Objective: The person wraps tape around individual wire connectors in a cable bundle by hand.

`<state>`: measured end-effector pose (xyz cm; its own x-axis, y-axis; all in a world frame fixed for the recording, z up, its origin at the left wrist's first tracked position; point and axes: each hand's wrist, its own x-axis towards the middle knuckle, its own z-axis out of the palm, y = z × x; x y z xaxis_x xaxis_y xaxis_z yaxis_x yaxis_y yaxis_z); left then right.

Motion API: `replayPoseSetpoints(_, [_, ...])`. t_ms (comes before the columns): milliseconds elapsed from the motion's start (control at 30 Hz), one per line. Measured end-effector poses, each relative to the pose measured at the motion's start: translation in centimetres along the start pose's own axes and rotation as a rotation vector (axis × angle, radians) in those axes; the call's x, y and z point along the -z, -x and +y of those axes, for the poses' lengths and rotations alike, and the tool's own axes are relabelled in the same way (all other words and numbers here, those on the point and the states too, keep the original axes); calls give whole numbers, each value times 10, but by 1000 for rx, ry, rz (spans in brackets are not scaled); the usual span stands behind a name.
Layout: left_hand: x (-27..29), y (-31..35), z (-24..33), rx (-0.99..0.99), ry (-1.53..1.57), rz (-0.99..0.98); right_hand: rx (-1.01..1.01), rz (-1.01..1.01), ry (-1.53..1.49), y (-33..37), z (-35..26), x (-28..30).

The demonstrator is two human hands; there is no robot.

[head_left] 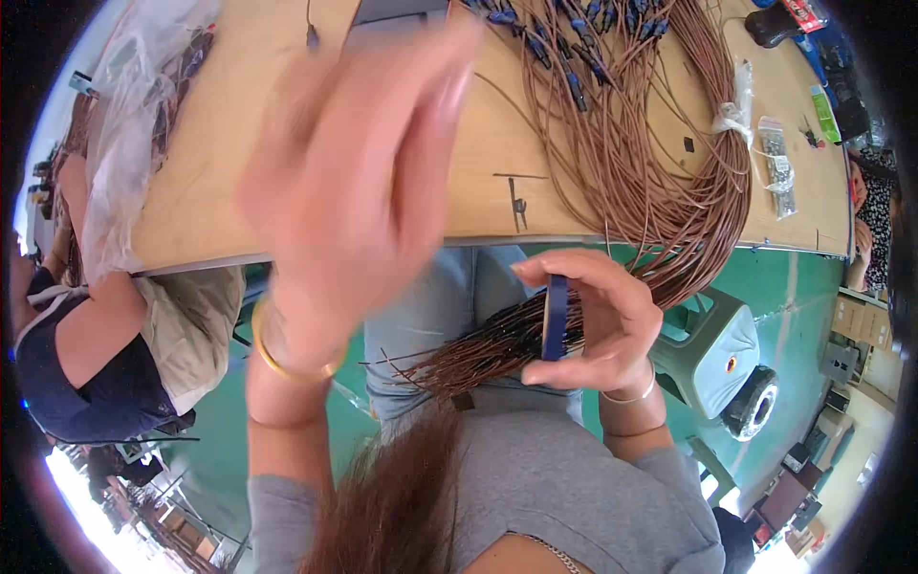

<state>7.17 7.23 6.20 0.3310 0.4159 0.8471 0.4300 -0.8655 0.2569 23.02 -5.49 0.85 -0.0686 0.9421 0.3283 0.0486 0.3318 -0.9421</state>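
Observation:
My right hand [612, 320] grips a narrow dark blue piece [556, 320] with a tan edge, seen nearly edge-on, between thumb and fingers. Its exact kind does not show. Just beyond the table's near edge, above my lap, this hand is next to a thick bundle of brown cables [703, 215]. The bundle runs off the table, and its thin loose ends [459, 359] lie across my thighs. Dark blue connectors [579, 38] tip the cables at the far side. My left hand [359, 163] is raised over the table, its fingers smeared by motion; anything in them cannot be made out.
Behind my left hand lies a dark flat object [397, 11]. A small bag of metal parts [777, 167] rests on the table's right. Clear plastic [134, 124] covers more cables at left, beside another seated person [105, 354]. A grey-green stool [712, 349] stands at right.

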Motion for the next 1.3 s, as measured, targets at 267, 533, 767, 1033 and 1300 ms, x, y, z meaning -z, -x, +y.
replayPoseSetpoints(267, [23, 43, 24, 255, 40, -247, -28, -47, -41, -6, -7, -4])
replayPoseSetpoints(533, [-13, -14, 2, 232, -129, -456, -123, 33, -285, 12, 10, 2])
replayPoseSetpoints(767, [7, 141, 60, 455, 59, -922, -151, 99, -709, 36, 11, 11])
replayPoseSetpoints(1033, [18, 130, 42, 513, 153, -1221, -104, 144, -726, 28, 6, 8])
replayPoseSetpoints(1300, [8, 130, 55, 455, 29, -1261, -167, 32, -1089, 41, 19, 8])
